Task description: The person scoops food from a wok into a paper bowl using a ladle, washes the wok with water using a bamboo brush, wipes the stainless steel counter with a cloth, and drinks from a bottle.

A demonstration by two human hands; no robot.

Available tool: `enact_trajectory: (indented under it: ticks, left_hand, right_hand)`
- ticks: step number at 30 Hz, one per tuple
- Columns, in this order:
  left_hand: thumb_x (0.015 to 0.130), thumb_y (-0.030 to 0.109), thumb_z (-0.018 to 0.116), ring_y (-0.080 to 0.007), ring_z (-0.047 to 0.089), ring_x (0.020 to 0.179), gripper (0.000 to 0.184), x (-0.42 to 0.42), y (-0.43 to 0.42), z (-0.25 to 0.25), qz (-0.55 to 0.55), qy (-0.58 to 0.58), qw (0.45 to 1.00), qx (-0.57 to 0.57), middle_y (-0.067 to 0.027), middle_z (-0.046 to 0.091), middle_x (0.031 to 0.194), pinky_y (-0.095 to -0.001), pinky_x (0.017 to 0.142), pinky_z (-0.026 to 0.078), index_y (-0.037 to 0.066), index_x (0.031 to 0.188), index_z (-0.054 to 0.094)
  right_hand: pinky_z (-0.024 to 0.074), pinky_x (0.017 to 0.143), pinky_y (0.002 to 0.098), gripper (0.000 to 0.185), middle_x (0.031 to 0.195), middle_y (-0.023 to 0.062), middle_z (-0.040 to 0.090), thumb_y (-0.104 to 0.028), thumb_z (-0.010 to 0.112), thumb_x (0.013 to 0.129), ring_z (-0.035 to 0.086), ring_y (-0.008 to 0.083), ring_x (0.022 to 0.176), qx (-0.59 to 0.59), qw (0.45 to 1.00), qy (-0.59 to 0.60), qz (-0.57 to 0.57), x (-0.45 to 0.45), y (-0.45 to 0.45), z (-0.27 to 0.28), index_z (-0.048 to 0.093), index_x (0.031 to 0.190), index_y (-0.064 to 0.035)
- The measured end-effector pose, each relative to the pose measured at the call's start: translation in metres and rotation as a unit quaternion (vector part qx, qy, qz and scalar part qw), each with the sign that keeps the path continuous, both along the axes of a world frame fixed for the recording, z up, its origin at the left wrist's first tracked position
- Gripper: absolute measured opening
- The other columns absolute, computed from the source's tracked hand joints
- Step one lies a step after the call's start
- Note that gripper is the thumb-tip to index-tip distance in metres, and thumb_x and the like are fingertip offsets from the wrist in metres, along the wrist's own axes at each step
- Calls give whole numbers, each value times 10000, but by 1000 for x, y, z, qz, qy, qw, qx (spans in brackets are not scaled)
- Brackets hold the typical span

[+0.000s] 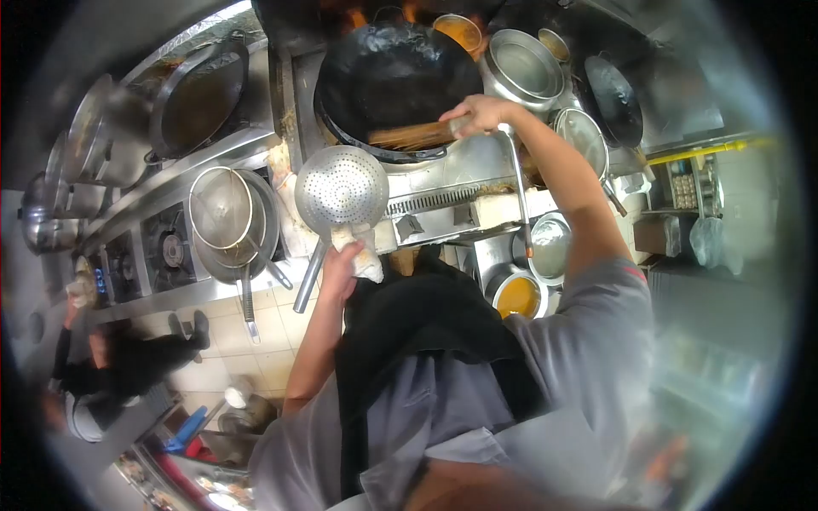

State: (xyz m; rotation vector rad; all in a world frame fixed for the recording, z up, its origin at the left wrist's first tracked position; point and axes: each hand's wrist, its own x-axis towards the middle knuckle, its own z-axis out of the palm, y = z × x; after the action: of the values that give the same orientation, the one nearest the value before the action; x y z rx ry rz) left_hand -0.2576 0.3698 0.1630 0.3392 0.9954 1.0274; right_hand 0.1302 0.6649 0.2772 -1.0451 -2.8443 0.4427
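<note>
My right hand (pixel 484 114) is closed around the end of a bamboo wok brush (pixel 413 135). The bristles reach over the near rim of a large black wok (pixel 396 81), which has a dark, shiny inside. Lower down, my left hand (pixel 339 269) is wrapped around a crumpled whitish cloth (pixel 366 257). Just above that hand lies a perforated metal skimmer (pixel 341 189); its handle runs down beside my fingers, and I cannot tell whether they touch it.
Orange flames (pixel 356 17) rise behind the wok. Metal bowls (pixel 524 66) stand to its right, with a pot of orange liquid (pixel 517 296) below. Left are a wire strainer (pixel 221 207), gas burners (pixel 173 249) and another wok (pixel 203 98). Another person (pixel 128 358) works at far left.
</note>
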Motion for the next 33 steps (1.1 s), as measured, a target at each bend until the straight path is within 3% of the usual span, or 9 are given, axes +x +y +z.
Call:
enact_trajectory:
  ticks: [2, 3, 7, 12, 13, 18, 21, 26, 33]
  left_hand:
    - [913, 75, 647, -237, 663, 1040, 447, -8, 0, -4, -5, 1, 1000, -4, -127, 650, 1181, -387, 909, 533, -25, 1330, 520]
    - [911, 69, 647, -237, 662, 1046, 453, -9, 0, -6, -9, 2, 1000, -9, -128, 647, 1189, -390, 907, 535, -20, 1336, 516]
    - [906, 57, 647, -240, 663, 1041, 445, -14, -5, -4, 23, 16, 999, -16, -128, 644, 1178, -391, 898, 543, -5, 1328, 522]
    - [901, 47, 646, -250, 653, 1059, 472, -21, -8, -24, 3, 12, 1000, -17, -126, 624, 1190, -393, 890, 549, 9, 1347, 494]
    - [902, 48, 646, -254, 650, 1066, 479, -24, -8, -25, -18, -3, 999, -29, -125, 620, 1200, -397, 894, 548, 10, 1353, 489]
    - [902, 46, 635, -290, 626, 1141, 522, -28, 3, -7, -22, -9, 998, -56, -149, 606, 1254, -415, 982, 512, 7, 1393, 461]
    - [900, 43, 635, -289, 633, 1126, 534, -29, 11, 2, -34, -43, 994, -89, -151, 606, 1250, -412, 976, 518, 14, 1401, 455]
    - [910, 82, 642, -276, 657, 1064, 449, -20, 24, -4, -64, -31, 996, -53, -152, 634, 1193, -401, 915, 540, -22, 1327, 515]
    - [911, 150, 679, -261, 679, 954, 398, -8, 20, -30, -105, -52, 990, -73, -144, 671, 1116, -392, 794, 556, -63, 1234, 587]
  right_hand:
    - [568, 874, 475, 394, 1134, 218, 716, -421, 687, 879, 710, 390, 1002, -261, 905, -116, -314, 3, 11, 10, 721, 1197, -191]
    - [564, 864, 500, 399, 1119, 184, 731, -414, 603, 933, 712, 382, 1004, 42, 908, -251, -334, 14, 36, -13, 675, 1259, -195]
    - [572, 830, 511, 522, 1168, 265, 647, -378, 546, 963, 700, 433, 979, 219, 753, 67, -616, -21, 82, -14, 489, 1448, -196]
    - [536, 963, 479, 408, 1235, 227, 673, -361, 547, 949, 676, 365, 1128, -12, 839, -72, -539, -86, 87, -73, 652, 1279, -144]
    - [600, 758, 415, 489, 987, 192, 735, -409, 648, 891, 742, 305, 897, 61, 942, -169, -283, -102, 63, -76, 667, 1289, -126]
    - [475, 467, 292, 646, 845, 82, 684, -367, 795, 819, 558, 171, 527, -387, 894, -12, -226, -99, -16, 15, 604, 1423, -238]
    - [612, 729, 430, 558, 1187, 143, 697, -456, 714, 846, 698, 337, 1027, -64, 929, -300, -208, -2, 11, 9, 663, 1344, -209]
    - [579, 863, 504, 467, 1087, 226, 713, -425, 580, 933, 717, 382, 994, 246, 751, -18, -613, -6, 30, 35, 644, 1291, -133]
    - [606, 785, 418, 423, 996, 187, 739, -329, 597, 916, 749, 282, 899, -1, 916, -266, -300, -84, 66, -105, 679, 1274, -118]
